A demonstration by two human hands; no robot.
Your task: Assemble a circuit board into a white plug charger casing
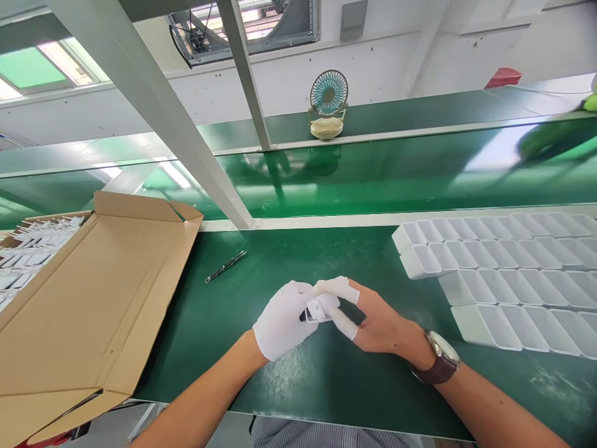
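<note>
A small white plastic part with a dark patch on its left side (318, 310) is held between both hands above the green bench top. My left hand (285, 320), in a white glove, is closed around its left side. My right hand (368, 317) pinches the part from the right, with white finger covers on the thumb and fingers and a watch (441, 356) on the wrist. The fingers hide much of the part, so its exact kind cannot be made out. A pair of tweezers (226, 267) lies on the bench beyond my left hand.
At left, an open cardboard box (125, 298) holds rows of white parts (32, 252). Rows of white plastic trays (480, 326) stand at right. Behind runs a green conveyor belt (373, 180), with a small fan (328, 102) on the ledge beyond. A slanted metal post (177, 124) rises at the bench's back edge.
</note>
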